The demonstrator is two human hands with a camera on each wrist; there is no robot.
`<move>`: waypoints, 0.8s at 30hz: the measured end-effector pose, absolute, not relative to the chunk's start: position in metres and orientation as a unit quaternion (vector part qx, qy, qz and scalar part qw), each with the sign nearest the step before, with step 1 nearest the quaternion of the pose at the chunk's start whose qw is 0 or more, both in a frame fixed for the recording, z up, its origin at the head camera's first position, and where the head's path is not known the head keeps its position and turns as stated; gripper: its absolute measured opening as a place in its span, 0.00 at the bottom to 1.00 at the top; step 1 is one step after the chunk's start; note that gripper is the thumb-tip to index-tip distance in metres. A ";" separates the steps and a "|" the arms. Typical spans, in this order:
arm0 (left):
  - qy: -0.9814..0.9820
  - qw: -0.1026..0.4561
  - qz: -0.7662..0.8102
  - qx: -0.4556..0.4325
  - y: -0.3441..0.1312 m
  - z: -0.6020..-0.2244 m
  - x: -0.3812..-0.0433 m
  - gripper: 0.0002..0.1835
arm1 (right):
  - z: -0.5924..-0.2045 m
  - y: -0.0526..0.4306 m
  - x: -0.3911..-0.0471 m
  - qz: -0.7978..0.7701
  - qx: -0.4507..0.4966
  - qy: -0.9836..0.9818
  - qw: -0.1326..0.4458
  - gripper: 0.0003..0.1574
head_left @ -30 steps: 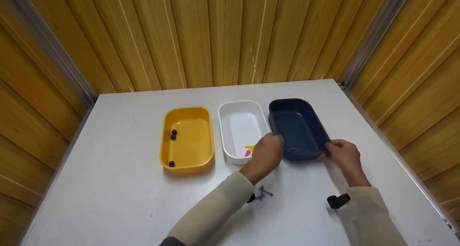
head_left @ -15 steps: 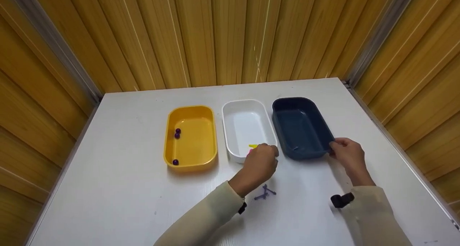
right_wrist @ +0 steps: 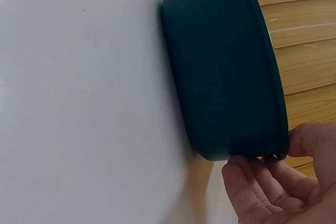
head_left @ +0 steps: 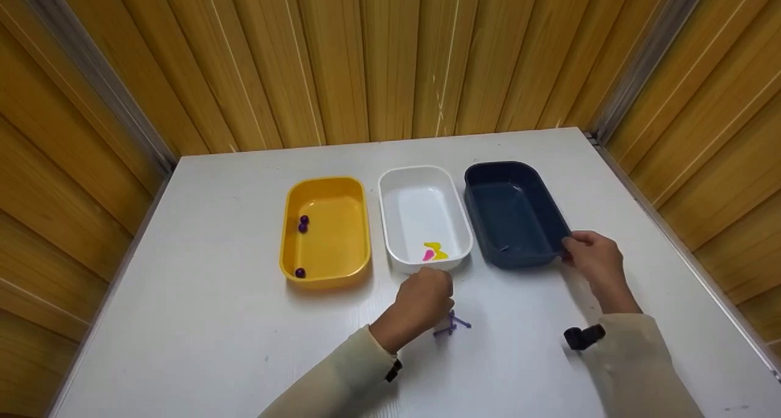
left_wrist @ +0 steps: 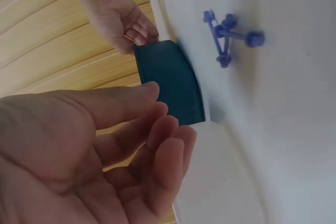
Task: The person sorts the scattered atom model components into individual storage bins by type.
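head alone: purple balls (head_left: 302, 228) | left wrist too: purple sticks (left_wrist: 227, 36) | all: blue tray (right_wrist: 220, 66)

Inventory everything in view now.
Table: one, white, centre
Left tray: one, yellow, on table
Balls: three, purple, in left tray
Middle tray: one, white, on table
Flat pieces: several, yellow and pink, in middle tray
Right tray: one, navy, on table
Small thing: one, colour unclear, in right tray
Sticks: several, purple, on table
Walls: three, brown, around table
Devices: two, black, at wrists
Sleeves: two, beige, on arms
Left hand: one, near sticks
Right hand: one, gripping right tray
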State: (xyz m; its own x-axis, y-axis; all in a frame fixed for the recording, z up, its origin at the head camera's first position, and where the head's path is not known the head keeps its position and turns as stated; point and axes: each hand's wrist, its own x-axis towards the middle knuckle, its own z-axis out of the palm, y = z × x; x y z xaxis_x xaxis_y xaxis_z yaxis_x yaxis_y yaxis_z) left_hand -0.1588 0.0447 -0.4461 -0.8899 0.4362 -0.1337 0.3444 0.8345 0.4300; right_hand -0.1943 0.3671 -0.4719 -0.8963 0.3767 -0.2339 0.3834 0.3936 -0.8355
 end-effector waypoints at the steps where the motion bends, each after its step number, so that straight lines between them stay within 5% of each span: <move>1: 0.952 0.118 0.197 0.205 0.043 -0.448 -0.158 0.03 | -0.471 0.367 -0.194 -0.502 0.228 0.834 0.004 0.32; 24: 0.944 0.186 0.182 0.205 0.031 -0.471 -0.140 0.04 | -0.469 0.367 -0.197 -0.499 0.225 0.836 0.014 0.33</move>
